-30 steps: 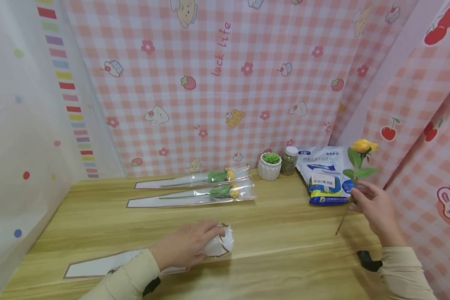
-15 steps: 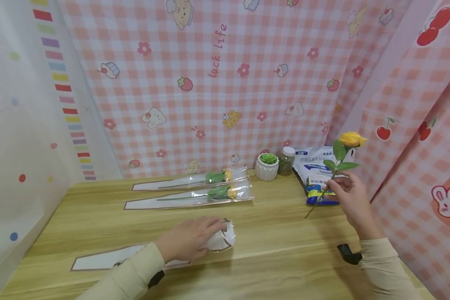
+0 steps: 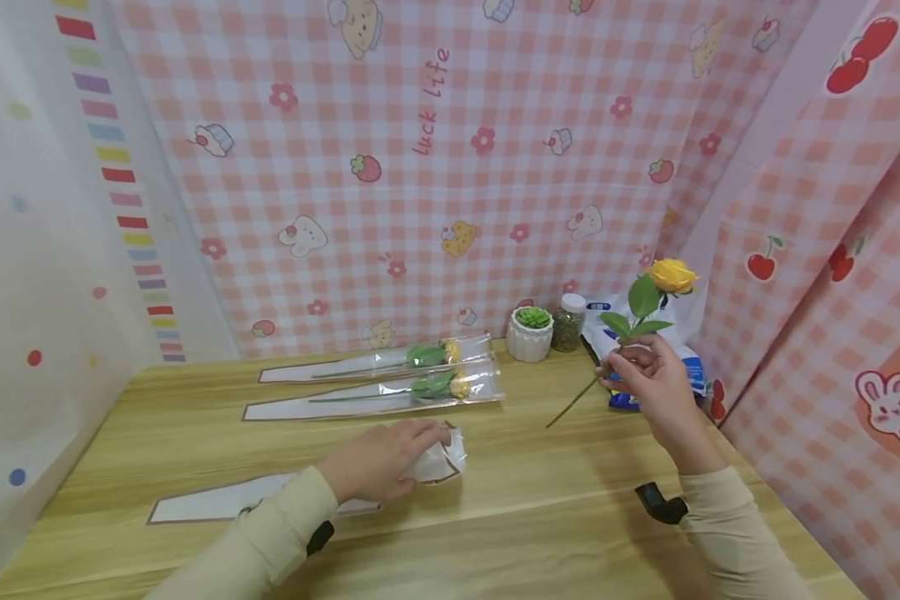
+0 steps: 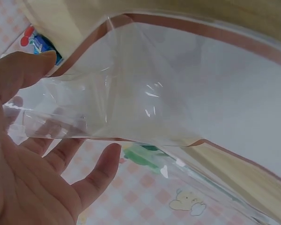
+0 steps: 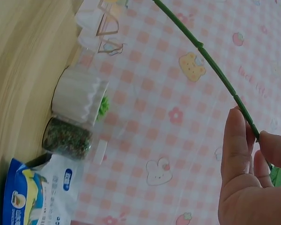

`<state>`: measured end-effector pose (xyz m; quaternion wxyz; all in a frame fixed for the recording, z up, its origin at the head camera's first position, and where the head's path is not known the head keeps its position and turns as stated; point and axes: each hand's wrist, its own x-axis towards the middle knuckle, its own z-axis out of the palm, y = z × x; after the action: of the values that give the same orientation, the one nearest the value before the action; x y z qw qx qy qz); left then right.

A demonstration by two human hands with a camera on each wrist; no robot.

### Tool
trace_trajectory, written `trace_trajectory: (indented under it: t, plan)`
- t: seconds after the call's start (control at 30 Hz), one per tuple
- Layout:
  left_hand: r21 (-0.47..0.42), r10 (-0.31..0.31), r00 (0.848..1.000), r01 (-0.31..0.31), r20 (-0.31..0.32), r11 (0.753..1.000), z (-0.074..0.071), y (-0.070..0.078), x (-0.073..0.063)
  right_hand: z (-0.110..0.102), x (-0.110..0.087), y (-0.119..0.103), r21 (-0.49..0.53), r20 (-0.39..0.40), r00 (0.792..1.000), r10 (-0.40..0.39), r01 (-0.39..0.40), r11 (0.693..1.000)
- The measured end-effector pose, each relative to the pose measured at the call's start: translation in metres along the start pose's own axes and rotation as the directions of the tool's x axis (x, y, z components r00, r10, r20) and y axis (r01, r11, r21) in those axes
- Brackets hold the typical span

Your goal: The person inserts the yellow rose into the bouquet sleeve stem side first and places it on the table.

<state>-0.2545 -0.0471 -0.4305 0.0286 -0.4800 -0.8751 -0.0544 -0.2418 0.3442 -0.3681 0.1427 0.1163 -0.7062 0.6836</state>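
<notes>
My right hand (image 3: 656,383) pinches the green stem of a yellow rose (image 3: 672,276) between thumb and fingers. The bloom points up and right, and the bare stem end slants down to the left above the table. In the right wrist view the stem (image 5: 218,70) runs up and left from the fingertips. My left hand (image 3: 378,458) holds a clear flower sleeve (image 4: 145,93) with a white panel and brown border near its wide end. Thumb and fingers lie on either side of the plastic there, and its narrow end stretches left under my forearm.
Two sleeves with yellow roses inside, a rear one (image 3: 360,367) and a front one (image 3: 285,409), lie at the back of the table. Right of them stand a white pot with a succulent (image 3: 530,337), a lidded jar (image 3: 567,327) and a printed bag (image 3: 690,333).
My right hand has carried the rose leftward, from the right side of the printed bag to its front. My left hand keeps its hold on the sleeve, whose narrow end has shifted slightly.
</notes>
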Motion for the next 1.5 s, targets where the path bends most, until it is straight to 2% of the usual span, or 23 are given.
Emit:
trace_trajectory:
  t: [0.47,0.7,0.93,1.17,1.4,1.5]
  plan:
    - [-0.004,0.002,1.000,-0.002,-0.023,1.000,0.002,-0.011,0.013,0.028,0.000,0.002,-0.016,0.032,0.999,-0.025,0.026,1.000]
    - [-0.017,-0.017,1.000,0.017,-0.006,1.000,0.001,-0.014,0.020,0.045,-0.002,0.001,-0.040,0.044,0.999,0.014,-0.012,0.999]
    - [-0.064,-0.050,0.999,0.050,-0.009,0.997,-0.002,-0.015,0.027,0.061,-0.003,0.016,-0.090,0.093,0.995,0.029,-0.021,0.996]
    - [-0.088,-0.055,0.998,0.054,-0.010,0.995,-0.004,-0.010,0.031,0.075,-0.009,0.032,-0.100,0.141,0.989,0.039,-0.025,0.995]
    - [-0.098,-0.064,0.998,0.063,-0.003,0.993,-0.005,-0.011,0.032,0.086,-0.010,0.039,-0.099,0.140,0.986,0.085,-0.071,0.993]
    - [-0.102,-0.061,0.998,0.060,-0.007,0.993,-0.006,-0.013,0.032,0.091,-0.010,0.042,-0.130,0.141,0.984,0.109,-0.091,0.987]
